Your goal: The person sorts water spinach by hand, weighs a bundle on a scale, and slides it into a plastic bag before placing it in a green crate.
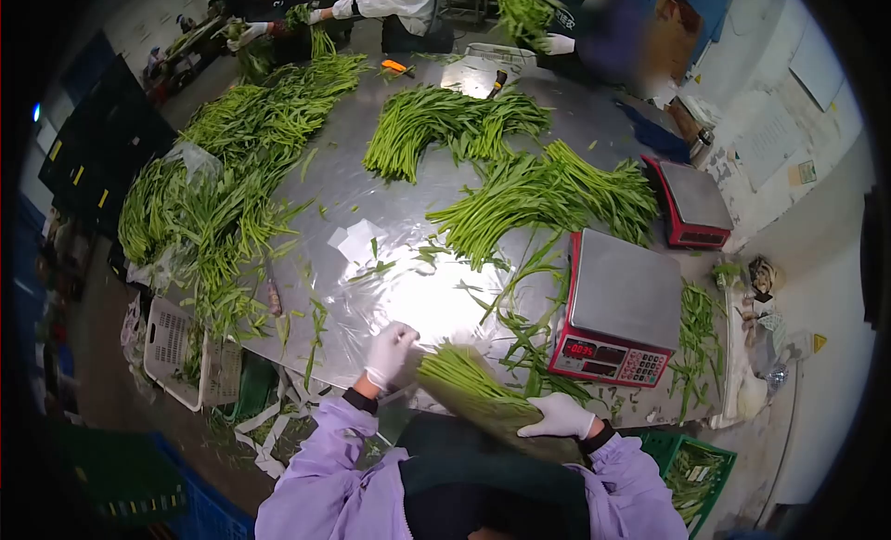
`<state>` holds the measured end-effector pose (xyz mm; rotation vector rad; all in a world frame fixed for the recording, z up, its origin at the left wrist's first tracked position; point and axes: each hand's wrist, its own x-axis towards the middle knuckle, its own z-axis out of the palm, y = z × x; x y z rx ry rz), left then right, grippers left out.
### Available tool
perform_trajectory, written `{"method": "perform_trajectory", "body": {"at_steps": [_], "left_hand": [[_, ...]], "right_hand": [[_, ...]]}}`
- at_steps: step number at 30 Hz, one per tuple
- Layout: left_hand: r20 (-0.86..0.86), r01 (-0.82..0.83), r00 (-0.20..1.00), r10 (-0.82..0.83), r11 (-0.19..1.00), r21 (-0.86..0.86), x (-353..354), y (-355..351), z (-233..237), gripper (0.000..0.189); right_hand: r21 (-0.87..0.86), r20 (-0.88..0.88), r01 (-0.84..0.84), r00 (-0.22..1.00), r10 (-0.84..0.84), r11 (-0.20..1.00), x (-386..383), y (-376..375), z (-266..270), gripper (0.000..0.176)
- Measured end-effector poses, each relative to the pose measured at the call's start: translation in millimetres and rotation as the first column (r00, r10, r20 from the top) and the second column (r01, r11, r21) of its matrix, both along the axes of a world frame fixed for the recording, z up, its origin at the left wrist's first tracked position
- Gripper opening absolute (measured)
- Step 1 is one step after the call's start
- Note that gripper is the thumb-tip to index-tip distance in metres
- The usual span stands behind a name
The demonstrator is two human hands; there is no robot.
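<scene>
At the table's near edge, my right hand (557, 416), in a white glove, grips a bundle of leafy green stems (469, 380). Its cut ends point up and left, and its lower part looks wrapped in a thin clear bag. My left hand (390, 352), also gloved, is raised just left of the cut ends with fingers curled together. Whatever those fingers may pinch is too small to make out. Under and beyond it, clear plastic sheets (336, 303) lie on the metal table (325, 192).
Piles of greens (455, 122) cover much of the table. Two red scales (624, 285) stand to the right, the nearer one lit. A knife (274, 299) lies at left, above a white basket (176, 340). Across the table, other people's gloved hands (557, 44) handle greens.
</scene>
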<state>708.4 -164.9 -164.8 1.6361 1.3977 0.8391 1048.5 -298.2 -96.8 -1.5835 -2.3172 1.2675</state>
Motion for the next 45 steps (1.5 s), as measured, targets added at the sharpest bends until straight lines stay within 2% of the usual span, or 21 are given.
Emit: {"method": "perform_trajectory", "body": {"at_steps": [4,8,11,13,15,18,21,23,25,28,31,33,35,36,37,38,39,40,42,44,45], "left_hand": [[-0.026,0.041,0.999,-0.035,0.955,0.295,28.7,-22.3,69.9,0.01],[-0.198,0.204,0.973,-0.116,0.83,0.52,35.1,-13.0,70.4,0.01],[-0.296,0.302,0.94,-0.171,0.82,0.485,42.6,-14.2,91.1,0.007],[-0.316,0.436,0.899,-0.303,0.698,0.569,49.0,-9.3,89.3,0.009],[-0.458,0.637,0.765,-0.452,0.631,0.443,64.3,-11.0,105.1,0.019],[-0.383,0.609,0.793,-0.474,0.626,0.487,63.3,14.5,112.8,0.021],[-0.24,0.209,0.969,-0.058,0.707,0.675,45.0,52.9,122.3,0.017],[-0.4,0.457,0.88,-0.257,0.689,0.562,49.0,41.3,110.4,0.012],[-0.517,0.695,0.718,-0.466,0.517,0.499,73.0,0.0,106.0,0.008],[-0.303,0.598,0.796,-0.524,0.603,0.528,57.6,-2.7,118.8,0.009],[0.05,0.179,0.956,-0.289,0.708,0.683,12.8,-2.9,134.1,0.014],[0.307,-0.336,0.93,0.202,0.804,0.49,-19.1,4.6,87.1,0.043],[0.653,-0.476,0.709,0.266,0.864,0.165,-18.0,27.9,98.3,0.06],[0.745,-0.337,0.641,0.184,0.94,0.059,-6.9,24.5,119.6,0.061],[0.808,-0.089,0.557,0.19,0.982,-0.169,-15.1,29.1,64.5,0.048],[0.432,-0.42,0.846,0.311,0.889,0.181,-5.4,31.6,8.2,0.061],[0.456,-0.101,0.874,0.166,0.981,-0.164,-5.1,20.4,-11.8,0.059],[0.465,-0.021,0.881,0.085,0.99,-0.14,12.5,3.4,36.4,0.062],[0.594,0.077,0.804,0.027,0.986,-0.148,25.8,-23.3,79.0,0.079],[0.572,0.031,0.82,0.015,0.997,-0.069,30.8,-42.1,46.8,0.075],[0.574,0.02,0.818,-0.033,0.999,0.029,30.7,-45.0,43.3,0.072]], "right_hand": [[-0.055,-0.032,0.029,0.999,-0.031,0.998,-17.9,14.6,24.8,0.062],[0.16,0.061,0.048,0.996,-0.058,0.986,-56.3,42.8,28.4,0.057],[0.26,0.02,0.103,0.994,-0.112,0.96,-86.9,48.3,15.1,0.053],[0.316,-0.053,0.179,0.984,-0.171,0.932,-103.2,59.5,17.5,0.05],[0.293,-0.011,0.178,0.983,-0.183,0.939,-118.3,66.7,16.1,0.051],[0.358,-0.093,0.287,0.958,-0.272,0.888,-135.7,78.9,13.7,0.047],[0.414,-0.305,0.436,0.894,-0.329,0.799,-143.3,73.2,26.5,0.044],[0.39,-0.265,0.414,0.906,-0.33,0.822,-143.9,67.9,16.0,0.04],[0.586,-0.416,0.44,0.884,-0.213,0.681,-145.3,66.9,-27.1,0.039],[0.552,-0.413,0.477,0.869,-0.274,0.683,-140.4,65.8,-40.9,0.031],[0.231,-0.448,0.588,0.771,-0.452,0.775,-134.5,65.2,-0.1,0.038],[0.052,-0.543,0.613,0.68,-0.493,0.789,-128.8,61.0,-2.0,0.036],[-0.14,-0.649,0.558,0.571,-0.502,0.818,-132.5,60.1,2.4,0.038],[-0.119,-0.674,0.555,0.564,-0.478,0.823,-138.1,60.6,-1.5,0.039],[-0.103,-0.695,0.55,0.556,-0.456,0.829,-146.0,62.8,1.7,0.041],[-0.117,-0.703,0.579,0.526,-0.479,0.807,-154.6,63.8,5.5,0.041],[-0.13,-0.708,0.61,0.495,-0.503,0.782,-164.0,64.5,15.6,0.042],[-0.085,-0.802,0.599,0.433,-0.411,0.796,-168.0,70.3,24.5,0.042],[-0.174,-0.754,0.614,0.42,-0.506,0.77,-155.3,81.4,6.7,0.041],[-0.197,-0.758,0.627,0.39,-0.523,0.753,-154.0,81.3,12.1,0.039],[-0.154,-0.699,0.624,0.48,-0.53,0.766,-153.6,74.6,18.5,0.046]]}}
